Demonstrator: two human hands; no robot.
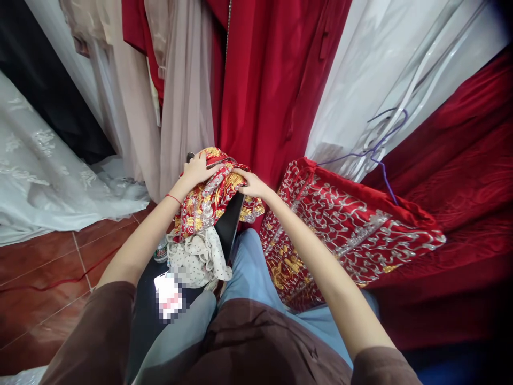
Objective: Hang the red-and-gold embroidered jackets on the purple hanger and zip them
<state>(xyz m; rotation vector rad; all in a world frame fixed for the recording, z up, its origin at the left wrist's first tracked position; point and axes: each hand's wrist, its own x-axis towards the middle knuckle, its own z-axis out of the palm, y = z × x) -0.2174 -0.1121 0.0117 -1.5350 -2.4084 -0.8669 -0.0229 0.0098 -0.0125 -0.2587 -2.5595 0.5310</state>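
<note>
Left hand [197,170] lies spread on the red embroidered garment [198,209], right hand [255,185] pinches a fold. Garment's bunched over the black bench's [227,227] far end, not laid flat. Silver-patterned skirt [347,214] already on purple hanger [385,173]; what's left, can't tell.

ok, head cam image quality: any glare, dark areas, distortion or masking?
All head view: wide-angle stretch toward the edges; far right edge falls to black; floor tiles show soft sheen; white card partly pixelated; left hand and right hand reasonably clear on the embroidered cloth.
</note>
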